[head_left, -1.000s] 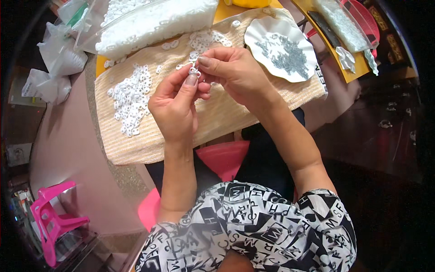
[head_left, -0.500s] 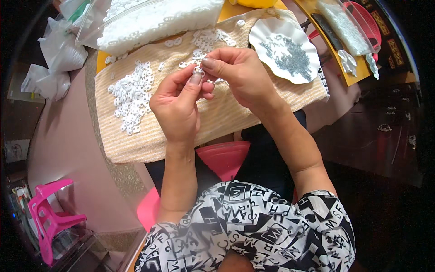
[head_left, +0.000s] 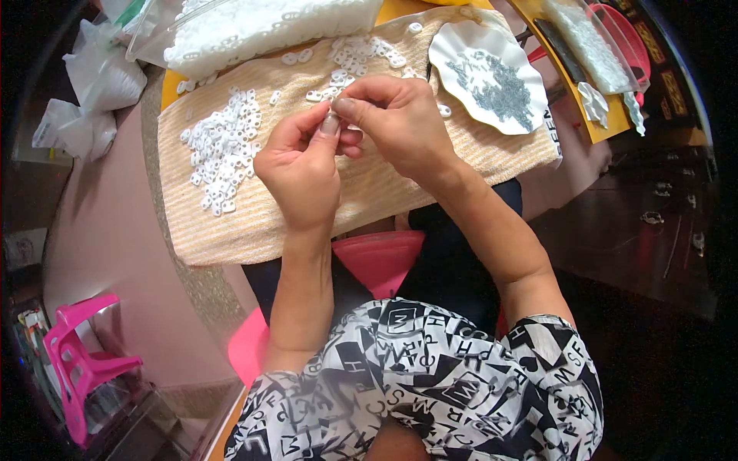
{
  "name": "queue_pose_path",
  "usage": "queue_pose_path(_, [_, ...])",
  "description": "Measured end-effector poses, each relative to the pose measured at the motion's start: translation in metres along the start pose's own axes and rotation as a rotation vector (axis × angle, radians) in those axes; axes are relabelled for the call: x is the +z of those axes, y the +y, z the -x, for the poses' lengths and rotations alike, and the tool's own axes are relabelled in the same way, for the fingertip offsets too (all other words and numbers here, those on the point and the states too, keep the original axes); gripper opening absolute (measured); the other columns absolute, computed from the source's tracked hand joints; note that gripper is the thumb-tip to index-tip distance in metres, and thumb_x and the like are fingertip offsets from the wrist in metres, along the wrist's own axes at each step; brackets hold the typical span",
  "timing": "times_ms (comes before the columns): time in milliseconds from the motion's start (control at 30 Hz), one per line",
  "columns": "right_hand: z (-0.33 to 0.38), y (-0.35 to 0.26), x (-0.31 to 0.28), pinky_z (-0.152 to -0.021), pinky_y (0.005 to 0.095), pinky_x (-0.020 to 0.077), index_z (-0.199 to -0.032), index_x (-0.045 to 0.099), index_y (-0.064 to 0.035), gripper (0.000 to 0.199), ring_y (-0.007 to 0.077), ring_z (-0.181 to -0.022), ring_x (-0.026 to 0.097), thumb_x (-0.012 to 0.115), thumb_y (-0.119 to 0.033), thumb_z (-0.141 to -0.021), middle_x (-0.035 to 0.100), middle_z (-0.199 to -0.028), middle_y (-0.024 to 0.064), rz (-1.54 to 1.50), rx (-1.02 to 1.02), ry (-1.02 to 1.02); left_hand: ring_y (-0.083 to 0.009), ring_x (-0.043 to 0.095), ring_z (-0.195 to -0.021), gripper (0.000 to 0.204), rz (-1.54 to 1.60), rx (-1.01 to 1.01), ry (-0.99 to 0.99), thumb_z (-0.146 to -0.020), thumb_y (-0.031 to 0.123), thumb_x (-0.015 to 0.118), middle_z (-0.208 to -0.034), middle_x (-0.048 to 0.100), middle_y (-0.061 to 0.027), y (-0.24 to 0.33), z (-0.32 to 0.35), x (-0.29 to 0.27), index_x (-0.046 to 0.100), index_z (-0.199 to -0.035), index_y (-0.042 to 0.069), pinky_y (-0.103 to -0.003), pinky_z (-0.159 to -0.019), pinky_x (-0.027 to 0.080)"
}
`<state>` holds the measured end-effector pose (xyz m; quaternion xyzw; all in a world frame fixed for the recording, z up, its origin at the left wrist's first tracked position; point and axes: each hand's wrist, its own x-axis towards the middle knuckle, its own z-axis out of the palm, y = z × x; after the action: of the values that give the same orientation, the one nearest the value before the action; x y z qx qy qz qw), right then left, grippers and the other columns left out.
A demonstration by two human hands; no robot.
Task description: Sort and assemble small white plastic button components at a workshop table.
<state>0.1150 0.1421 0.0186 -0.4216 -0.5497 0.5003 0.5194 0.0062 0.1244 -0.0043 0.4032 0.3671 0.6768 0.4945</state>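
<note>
Head view: hands [head_left: 302, 167] [head_left: 406, 127] together, mostly hidden small white piece [head_left: 333, 113] pinched between them.

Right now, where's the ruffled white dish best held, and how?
Pinch the ruffled white dish by its wavy rim, probably from the far side: that stretch is bare, while small grey pieces crowd toward the near right and the right hand is off its left.

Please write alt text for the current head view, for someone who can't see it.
A person's left hand pinches a small white piece, mostly hidden, with the fingertips of the right hand at it, above a striped towel. Loose white pieces lie heaped on the towel to the left; to the right, a wavy-edged white dish holds grey bits.
</note>
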Motion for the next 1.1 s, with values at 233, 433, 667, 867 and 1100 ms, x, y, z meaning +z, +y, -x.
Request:
queue_pose_path(233, [-0.009, 0.0, -0.02, -0.06, 0.0211, 0.0471, -0.089, 0.061, 0.0047, 0.022, 0.0091, -0.065, 0.056, 0.055, -0.016, -0.085, 0.061, -0.073, 0.0056, -0.239, 0.095, -0.092, -0.0154, 0.06, -0.061, 0.013, 0.128, -0.07, 0.013, -0.08, -0.003, 0.055, -0.075, 0.061, -0.0134, 0.002, -0.004, 0.001, 0.057, -0.092, -0.008, -0.024, -0.052, 0.051])
queue_pose_path(433, [-0.013, -0.004, -0.038, -0.063, 0.0212, 0.0469, -0.092, 0.061, 0.0045, 0.017, 0.0097, -0.069, 0.057, 0.058, -0.008, -0.08, 0.062, -0.076, 0.0065, -0.055, -0.024, 0.051, -0.016, 0.059, -0.06, 0.015, 0.12, -0.115, 0.051, -0.08, -0.003, 0.055, -0.076, 0.061, -0.0146, 0.009, -0.007, -0.001, 0.056, -0.094, -0.007, -0.025, -0.051, 0.05])
queue_pose_path(667, [-0.028, 0.023, -0.068, -0.065, 0.0277, 0.0466, -0.085, 0.064, -0.001, 0.013, 0.0204, -0.072, 0.06, 0.058, -0.004, -0.074, 0.063, -0.08, 0.0129, 0.503, -0.315, 0.444, -0.0167, 0.058, -0.06, 0.015, 0.197, -0.216, 0.128, -0.078, -0.006, 0.054, -0.079, 0.06, -0.0155, 0.01, -0.011, -0.013, 0.055, -0.093, -0.005, -0.025, -0.052, 0.048])
queue_pose_path(867, [-0.041, 0.011, -0.075, -0.065, 0.0285, 0.047, -0.088, 0.062, -0.0003, 0.015, 0.0223, -0.072, 0.06, 0.059, -0.002, -0.074, 0.062, -0.082, 0.0134, 0.921, -0.542, 0.504, -0.016, 0.057, -0.06, 0.014, 0.191, -0.214, 0.136, -0.078, -0.004, 0.055, -0.079, 0.06, -0.0145, 0.016, -0.014, -0.017, 0.056, -0.093, -0.005, -0.025, -0.051, 0.047])
queue_pose_path(1100, [-0.041, 0.002, -0.082, -0.069, 0.0327, 0.0426, -0.08, 0.065, -0.0083, 0.015, 0.0226, -0.075, 0.053, 0.061, -0.001, -0.067, 0.062, -0.077, 0.004, 1.249, -0.57, 0.412, -0.0155, 0.056, -0.059, 0.014, 0.191, -0.225, 0.117, -0.079, -0.003, 0.055, -0.078, 0.059, -0.0139, 0.011, -0.018, -0.016, 0.055, -0.093, -0.005, -0.024, -0.051, 0.046])
